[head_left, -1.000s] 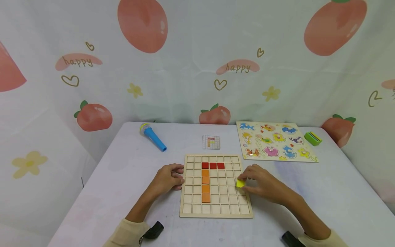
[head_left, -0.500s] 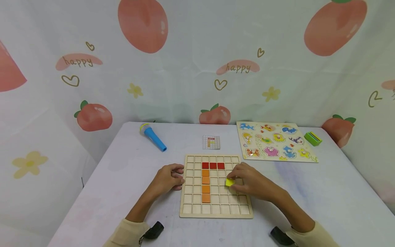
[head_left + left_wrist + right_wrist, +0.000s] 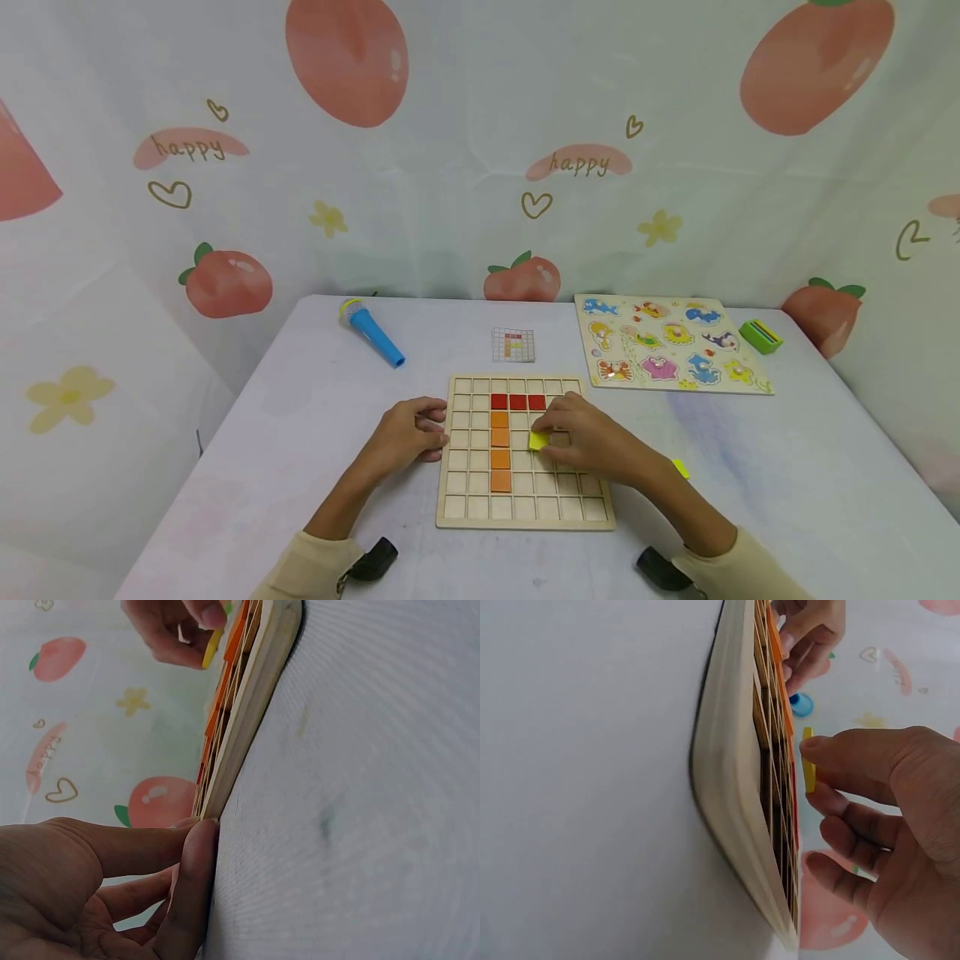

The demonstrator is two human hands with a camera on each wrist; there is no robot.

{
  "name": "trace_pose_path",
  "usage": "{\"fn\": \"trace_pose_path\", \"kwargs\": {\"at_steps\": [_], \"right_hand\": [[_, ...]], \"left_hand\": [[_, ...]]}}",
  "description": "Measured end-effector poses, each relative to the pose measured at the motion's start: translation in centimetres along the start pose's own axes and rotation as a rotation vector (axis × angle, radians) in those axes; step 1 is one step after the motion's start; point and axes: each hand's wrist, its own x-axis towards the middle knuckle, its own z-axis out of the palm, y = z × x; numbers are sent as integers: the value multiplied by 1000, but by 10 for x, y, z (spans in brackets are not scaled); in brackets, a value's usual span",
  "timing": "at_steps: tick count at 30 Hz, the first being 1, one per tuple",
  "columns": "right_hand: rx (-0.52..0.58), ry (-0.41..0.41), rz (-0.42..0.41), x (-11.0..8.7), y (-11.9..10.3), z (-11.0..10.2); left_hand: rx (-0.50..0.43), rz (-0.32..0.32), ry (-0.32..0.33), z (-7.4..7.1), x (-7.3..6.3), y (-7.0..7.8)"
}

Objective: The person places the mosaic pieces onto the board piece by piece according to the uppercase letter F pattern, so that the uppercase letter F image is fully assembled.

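A wooden grid board (image 3: 524, 508) lies on the table with three red tiles (image 3: 517, 402) in a row and a column of several orange tiles (image 3: 500, 459) under the leftmost one. My left hand (image 3: 402, 432) holds the board's left edge, thumb and finger meeting at the rim in the left wrist view. Between thumb and fingertips my right hand (image 3: 592, 440) pinches a yellow square tile (image 3: 808, 761). The right wrist view shows that tile held just above the grid. Another yellow tile (image 3: 680, 468) lies on the table, partly hidden by my right forearm.
Behind the board lies a small pattern card (image 3: 513, 345). A blue toy microphone (image 3: 377, 337) is at the back left. An animal peg puzzle (image 3: 667, 343) and a green block-shaped item (image 3: 761, 337) are at the back right. A printed cloth hangs behind the table.
My right hand has moved left over the board with the yellow tile, from its right edge towards the orange column. The other yellow tile has come into sight. My left hand stays put.
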Motion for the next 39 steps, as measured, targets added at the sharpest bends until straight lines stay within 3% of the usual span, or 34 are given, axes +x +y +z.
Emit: {"fn": "trace_pose_path", "kwargs": {"at_steps": [13,29,39], "right_hand": [[-43,4,25,13,-13,11],[-55,6,0,18,-17,12],[-43,-2,10,18,-15,12]], "left_hand": [[14,-7,7,1,-1,0],[5,-16,6,1,0,0],[-17,11,-11,-1,-1,0]]}}
